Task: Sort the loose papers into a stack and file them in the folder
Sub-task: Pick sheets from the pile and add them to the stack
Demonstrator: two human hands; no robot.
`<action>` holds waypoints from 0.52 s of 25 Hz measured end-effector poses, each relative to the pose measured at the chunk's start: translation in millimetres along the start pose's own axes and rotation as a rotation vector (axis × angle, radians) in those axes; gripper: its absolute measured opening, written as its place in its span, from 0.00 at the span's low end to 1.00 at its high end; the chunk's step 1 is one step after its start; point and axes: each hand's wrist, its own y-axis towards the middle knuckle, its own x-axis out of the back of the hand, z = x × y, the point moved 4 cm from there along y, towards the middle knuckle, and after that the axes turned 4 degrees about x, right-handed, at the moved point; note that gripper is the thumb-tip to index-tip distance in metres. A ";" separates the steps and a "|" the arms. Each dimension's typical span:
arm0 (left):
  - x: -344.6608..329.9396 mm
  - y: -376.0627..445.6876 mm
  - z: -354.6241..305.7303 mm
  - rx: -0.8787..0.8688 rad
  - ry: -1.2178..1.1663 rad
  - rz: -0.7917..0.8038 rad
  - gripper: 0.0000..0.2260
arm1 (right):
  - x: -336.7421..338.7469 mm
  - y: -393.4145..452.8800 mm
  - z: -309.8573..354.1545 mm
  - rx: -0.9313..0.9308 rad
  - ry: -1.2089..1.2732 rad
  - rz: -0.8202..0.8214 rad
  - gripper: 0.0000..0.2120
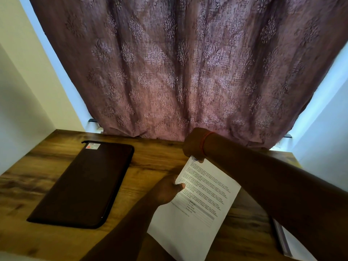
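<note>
Early days, I'd say: the left hand (pixel 167 189) pinches the printed papers (pixel 195 208) at their nine-o'clock edge, the right hand (pixel 194 146) grips their twelve-o'clock corner, while the dark folder (pixel 82 183) lies zipped shut at nine o'clock, nothing filed.

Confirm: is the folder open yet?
No, the dark folder lies shut and flat on the table, while both hands hold a printed paper.

Patterned mauve curtain (pixel 188 63) hangs behind wooden table (pixel 156 157).
</note>
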 end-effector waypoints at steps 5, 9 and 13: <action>-0.3 4.4 -4.3 0.033 0.025 -0.025 0.19 | 0.1 1.1 -0.4 -0.029 -0.024 -0.037 0.09; 1.9 9.1 -2.9 0.034 0.016 -0.036 0.20 | 0.1 1.7 -1.4 -0.046 -0.045 -0.089 0.07; 4.2 12.1 -3.6 0.040 0.009 -0.047 0.21 | -4.7 1.2 -5.1 -0.048 -0.035 -0.245 0.08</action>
